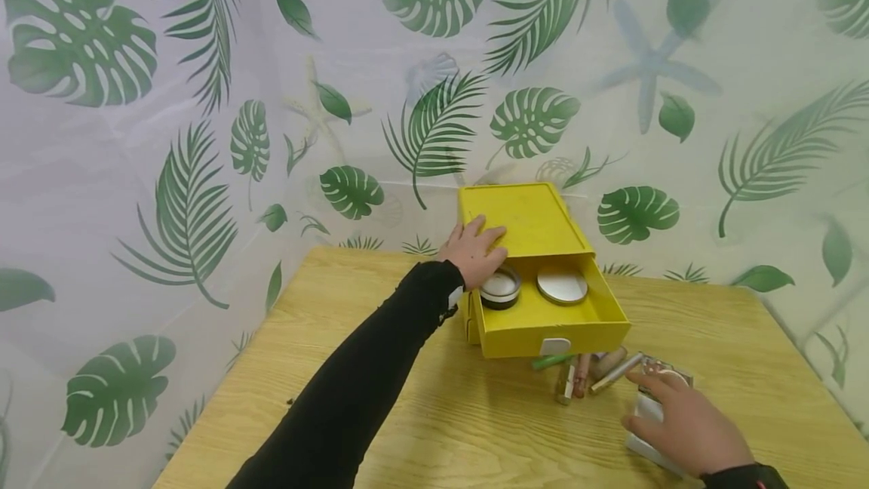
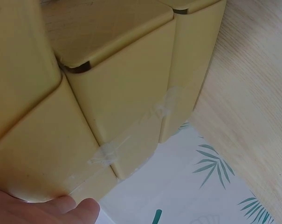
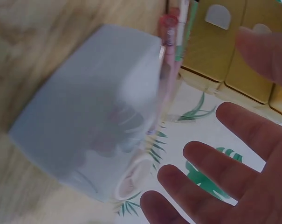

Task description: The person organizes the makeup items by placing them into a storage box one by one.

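Yellow box (image 1: 526, 219) stood on the table (image 1: 326, 289), drawer (image 1: 512, 342) out. Left hand (image 1: 474, 251) rested relaxed on its top; right hand (image 1: 689, 422), empty, hung loose near white case (image 1: 649, 407). Pressing the drawer risked tipping.

Yellow box (image 1: 516, 221) upright on the counter (image 1: 353, 308), stacked drawers, top drawer (image 1: 512, 344) pulled out, white tab (image 1: 557, 346) on its front. Inside: round jar (image 1: 501, 287) at left, pale top, dark base; flat round tin (image 1: 562, 287) at right, silvery top. Left grip (image 1: 475, 251) rests on the box's left top edge, fingers extended. Slim tubes (image 1: 615, 373), green, pink and silvery, lie jumbled just in front. Right of them, pale slab (image 3: 85, 107), glossy face reflecting leaf print; right grip (image 1: 689, 425) beside it, fingers spread.
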Available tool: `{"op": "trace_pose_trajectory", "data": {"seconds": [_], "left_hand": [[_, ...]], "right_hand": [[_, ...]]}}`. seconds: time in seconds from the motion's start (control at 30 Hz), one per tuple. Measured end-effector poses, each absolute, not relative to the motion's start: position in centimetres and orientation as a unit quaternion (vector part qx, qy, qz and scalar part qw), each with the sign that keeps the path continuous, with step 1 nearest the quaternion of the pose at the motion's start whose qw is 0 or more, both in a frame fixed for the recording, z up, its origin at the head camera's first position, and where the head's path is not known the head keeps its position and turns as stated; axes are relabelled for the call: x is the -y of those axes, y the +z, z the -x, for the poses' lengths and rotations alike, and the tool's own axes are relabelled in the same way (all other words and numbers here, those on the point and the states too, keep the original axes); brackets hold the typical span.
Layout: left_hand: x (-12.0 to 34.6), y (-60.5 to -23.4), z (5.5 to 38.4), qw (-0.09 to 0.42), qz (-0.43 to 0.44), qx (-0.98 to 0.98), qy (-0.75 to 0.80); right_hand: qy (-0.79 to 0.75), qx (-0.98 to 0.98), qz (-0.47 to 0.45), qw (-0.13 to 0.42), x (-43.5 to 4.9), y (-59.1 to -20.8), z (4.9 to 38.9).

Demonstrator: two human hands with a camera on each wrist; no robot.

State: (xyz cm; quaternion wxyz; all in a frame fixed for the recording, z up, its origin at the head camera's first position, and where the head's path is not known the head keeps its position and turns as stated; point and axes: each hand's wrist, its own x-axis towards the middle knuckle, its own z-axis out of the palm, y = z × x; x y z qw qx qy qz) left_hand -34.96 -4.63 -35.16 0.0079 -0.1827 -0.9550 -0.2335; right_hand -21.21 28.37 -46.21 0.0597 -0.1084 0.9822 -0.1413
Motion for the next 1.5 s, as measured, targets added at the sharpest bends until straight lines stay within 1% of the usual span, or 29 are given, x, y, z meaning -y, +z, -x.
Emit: {"op": "trace_pose_trajectory", "data": {"seconds": [0.13, 0.3, 0.6, 0.87, 1.07, 1.17, 1.37, 1.5], "left_hand": [[4.6, -35.2, 34.9, 0.008, 0.186, 0.954, -0.234], [4.7, -35.2, 35.0, 0.009, 0.189, 0.955, -0.23], [4.8, -35.3, 35.2, 0.011, 0.182, 0.955, -0.232], [4.9, -35.2, 35.0, 0.006, 0.184, 0.955, -0.232], [5.0, -35.0, 34.9, 0.011, 0.181, 0.955, -0.234], [4.9, -35.1, 34.9, 0.007, 0.182, 0.954, -0.237], [4.9, -35.1, 35.0, 0.007, 0.179, 0.955, -0.236], [4.9, -35.2, 35.0, 0.005, 0.175, 0.955, -0.237]], "right_hand": [[-0.135, -0.983, 0.105, 0.072, -28.4, -47.2, 21.2], [-0.114, -0.985, 0.113, 0.06, -28.1, -48.1, 20.9], [-0.066, -0.992, 0.1, 0.047, -28.0, -48.3, 20.7], [-0.044, -0.991, 0.105, 0.075, -28.5, -49.4, 20.3], [-0.053, -0.989, 0.122, 0.059, -28.6, -49.7, 20.2], [-0.053, -0.989, 0.123, 0.068, -28.7, -49.8, 20.2], [-0.052, -0.989, 0.125, 0.064, -28.5, -49.6, 20.1], [-0.05, -0.989, 0.122, 0.072, -28.3, -49.4, 20.1]]}}
